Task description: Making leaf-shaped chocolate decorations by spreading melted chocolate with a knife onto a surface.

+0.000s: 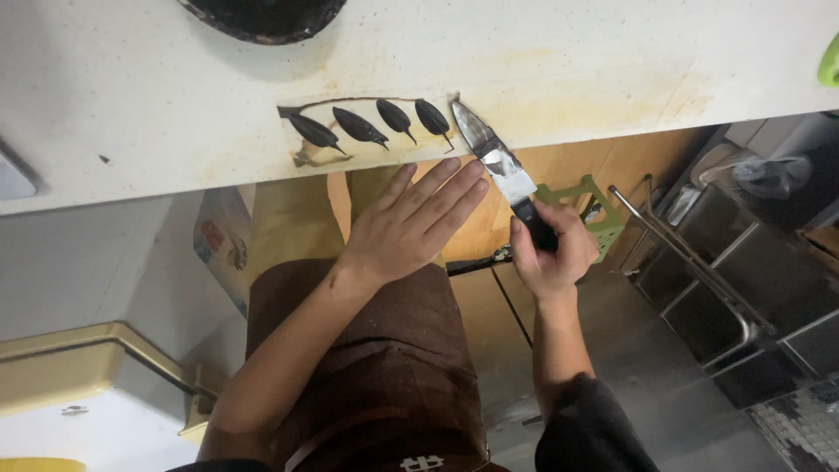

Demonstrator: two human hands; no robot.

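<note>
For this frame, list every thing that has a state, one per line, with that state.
Left hand: open, flat, fingers at the counter edge.
Right hand: closed around the knife handle.
Knife: held, blade flat on the counter, tip at the sticker's right end.
Leaf sticker: stuck to the counter, edges stained.
Counter: white, yellowish stains.

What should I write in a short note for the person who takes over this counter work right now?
Left hand: open, flat, fingers at the counter's front edge, holding nothing.
Right hand: gripping the black handle of the knife, blade tip on the white counter.
Four dark leaf-shaped pieces lie in a row on a stained patch, just left of the blade.
Done: four pieces laid out apart.
Left: cannot tell from this view; the knife tip rests beside the rightmost piece.
</note>
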